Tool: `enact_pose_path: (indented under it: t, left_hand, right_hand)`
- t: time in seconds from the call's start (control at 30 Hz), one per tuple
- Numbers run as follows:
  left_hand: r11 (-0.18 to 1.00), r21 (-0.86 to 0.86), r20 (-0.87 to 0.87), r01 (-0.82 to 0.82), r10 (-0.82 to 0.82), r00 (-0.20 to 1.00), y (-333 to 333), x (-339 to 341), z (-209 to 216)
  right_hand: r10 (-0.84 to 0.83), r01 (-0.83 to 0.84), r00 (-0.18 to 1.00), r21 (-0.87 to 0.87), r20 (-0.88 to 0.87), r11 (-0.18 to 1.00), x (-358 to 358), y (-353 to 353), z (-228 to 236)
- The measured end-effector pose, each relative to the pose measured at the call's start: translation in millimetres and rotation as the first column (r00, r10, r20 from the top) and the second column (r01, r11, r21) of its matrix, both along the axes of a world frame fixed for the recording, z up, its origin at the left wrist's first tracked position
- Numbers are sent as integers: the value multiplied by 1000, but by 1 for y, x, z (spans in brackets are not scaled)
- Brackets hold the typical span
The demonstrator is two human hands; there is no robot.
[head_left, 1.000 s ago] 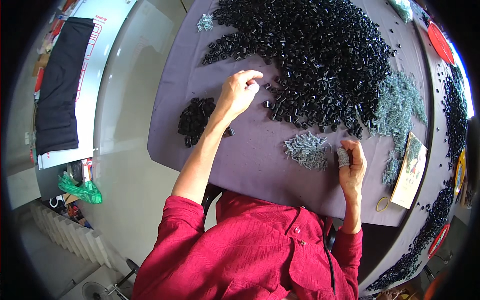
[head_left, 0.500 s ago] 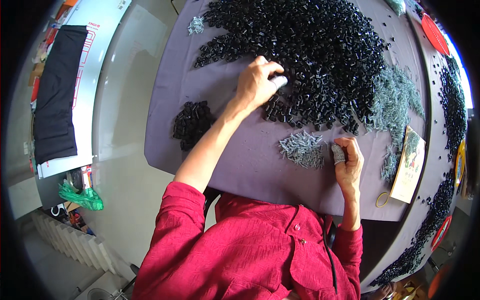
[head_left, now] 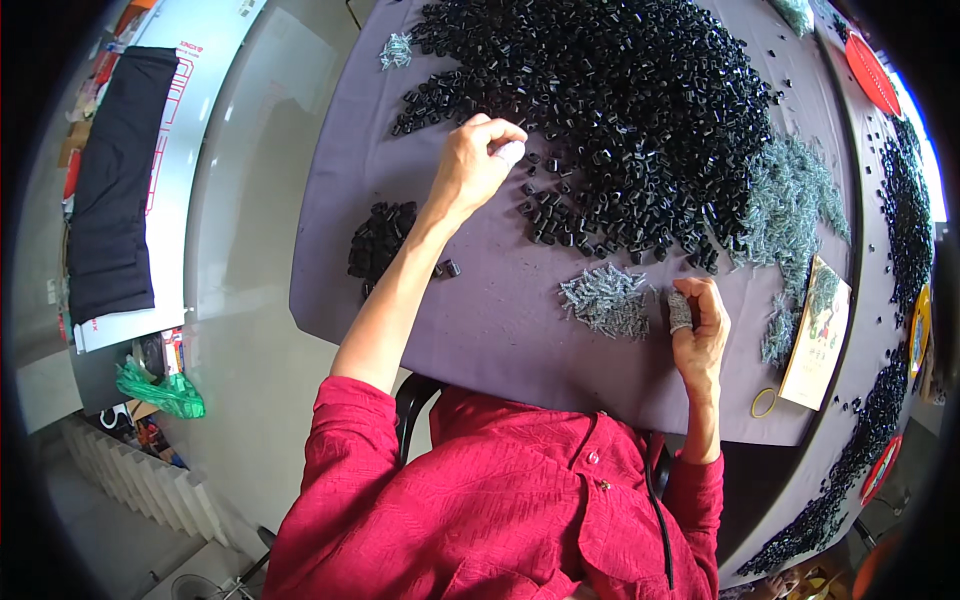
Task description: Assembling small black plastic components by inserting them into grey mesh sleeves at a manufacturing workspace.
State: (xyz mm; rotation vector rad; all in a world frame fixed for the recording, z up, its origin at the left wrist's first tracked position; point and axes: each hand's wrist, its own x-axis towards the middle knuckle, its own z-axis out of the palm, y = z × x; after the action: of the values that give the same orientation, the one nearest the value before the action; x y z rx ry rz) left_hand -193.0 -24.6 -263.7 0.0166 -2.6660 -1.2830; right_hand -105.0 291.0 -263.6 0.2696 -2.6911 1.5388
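My left hand hovers at the left edge of a large heap of small black plastic pieces. Its fingers and white-wrapped thumb are drawn together; whatever they hold is hidden. A smaller cluster of black pieces lies beside my left forearm. My right hand rests at the front of the table, fingers curled and one wrapped in pale tape. Anything in its pinch is too small to name. Just left of it is a small pile of silvery screws.
More screws spread along the heap's right side, near an upright-looking printed card and a yellow rubber band. A few screws lie far left. Another table on the right carries black pieces and a red basket.
My left hand has drawn back leftward from the heap, and its forearm has shifted left, covering part of the smaller cluster. My right hand has barely moved.
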Motion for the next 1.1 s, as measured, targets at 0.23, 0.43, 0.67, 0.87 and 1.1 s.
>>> enact_pose_path:
  t: [0.23,0.43,0.67,0.87,1.1]
  left_hand:
    - [999,-4,-4,36,-36,999,16,9,1]
    - [985,-154,-74,82,-95,993,39,5,0]
    - [929,-370,-70,20,-49,996,21,2,-7]
    - [972,-172,-73,160,-175,982,48,2,6]
    - [951,-300,-126,78,-121,985,59,-5,-2]
  right_hand:
    - [42,-42,998,9,-56,999,-1,2,-3]
    - [38,-37,998,12,-48,999,0,1,-3]
    - [36,-33,998,38,-56,999,0,0,-1]
    - [40,-37,998,49,-53,998,-2,2,-1]
    - [39,-37,997,35,-60,999,-1,-1,1]
